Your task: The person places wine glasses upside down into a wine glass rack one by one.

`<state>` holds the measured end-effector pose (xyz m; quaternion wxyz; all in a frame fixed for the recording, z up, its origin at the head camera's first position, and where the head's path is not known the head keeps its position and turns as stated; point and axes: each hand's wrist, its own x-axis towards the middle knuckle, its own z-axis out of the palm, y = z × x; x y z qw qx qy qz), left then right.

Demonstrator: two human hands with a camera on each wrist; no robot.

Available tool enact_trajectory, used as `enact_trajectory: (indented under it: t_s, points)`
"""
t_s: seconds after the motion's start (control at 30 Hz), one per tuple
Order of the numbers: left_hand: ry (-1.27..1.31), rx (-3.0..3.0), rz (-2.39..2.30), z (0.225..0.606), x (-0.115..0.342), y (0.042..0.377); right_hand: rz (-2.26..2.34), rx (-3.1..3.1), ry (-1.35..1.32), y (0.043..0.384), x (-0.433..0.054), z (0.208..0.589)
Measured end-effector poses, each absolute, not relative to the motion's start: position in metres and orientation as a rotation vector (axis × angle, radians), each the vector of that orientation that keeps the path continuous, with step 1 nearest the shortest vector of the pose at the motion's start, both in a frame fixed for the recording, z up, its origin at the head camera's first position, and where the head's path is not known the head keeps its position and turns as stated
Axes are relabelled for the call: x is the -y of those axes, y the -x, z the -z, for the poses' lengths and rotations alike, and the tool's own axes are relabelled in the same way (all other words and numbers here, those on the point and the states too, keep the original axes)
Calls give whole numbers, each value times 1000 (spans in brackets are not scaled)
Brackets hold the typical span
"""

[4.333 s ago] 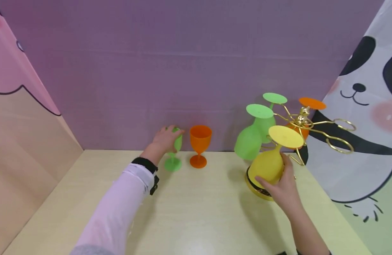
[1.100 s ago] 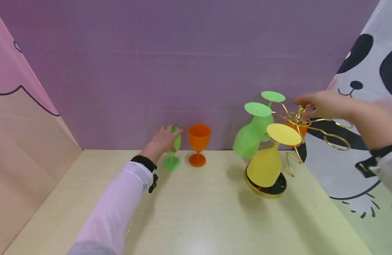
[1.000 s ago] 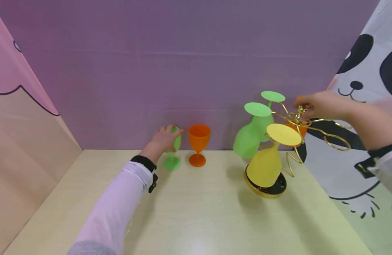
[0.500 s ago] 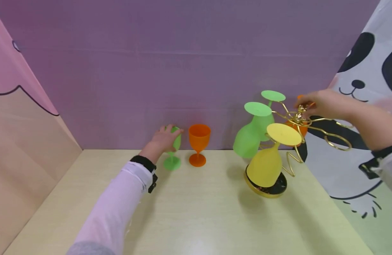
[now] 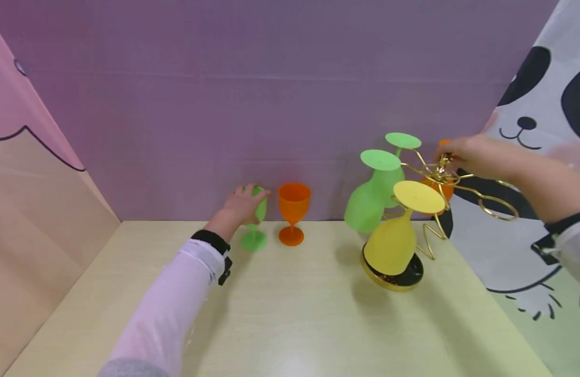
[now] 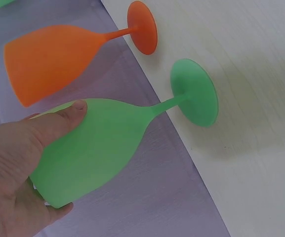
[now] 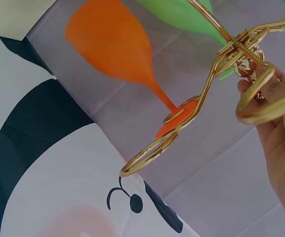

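My left hand [image 5: 242, 203] grips the bowl of an upright green wine goblet [image 5: 254, 241], its foot on the table. In the left wrist view the thumb lies along the green bowl [image 6: 98, 143]. An orange goblet [image 5: 294, 203] stands upright just to its right. At the right is a gold wire goblet rack [image 5: 442, 180] with a round black base. Upside down in its rings hang a yellow goblet [image 5: 391, 246], two green goblets [image 5: 365, 207] and an orange goblet [image 7: 112, 39], partly hidden in the head view. My right hand [image 5: 478, 157] pinches the gold knob [image 7: 243, 66] on the rack's top.
The pale wooden table [image 5: 290, 309] runs back to a purple backdrop [image 5: 223, 104]. A panda-print sheet [image 5: 521, 251] lies close behind the rack on the right; a pink and peach sheet [image 5: 30, 209] borders the left. Bare wire rings [image 5: 499, 208] stick out rightward.
Since the oldest frame, my right hand has let go of the yellow goblet and moved up to the rack's knob. The left hand and the goblets stay where they were.
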<state>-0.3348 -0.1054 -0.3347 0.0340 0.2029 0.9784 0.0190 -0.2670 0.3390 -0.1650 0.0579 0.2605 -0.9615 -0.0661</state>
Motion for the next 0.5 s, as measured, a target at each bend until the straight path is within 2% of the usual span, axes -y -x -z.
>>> enact_trajectory:
  t_s: [0.5]
  points:
    - [-636, -3002, -64, 340, 103, 337, 254, 2979, -755, 269, -342, 168]
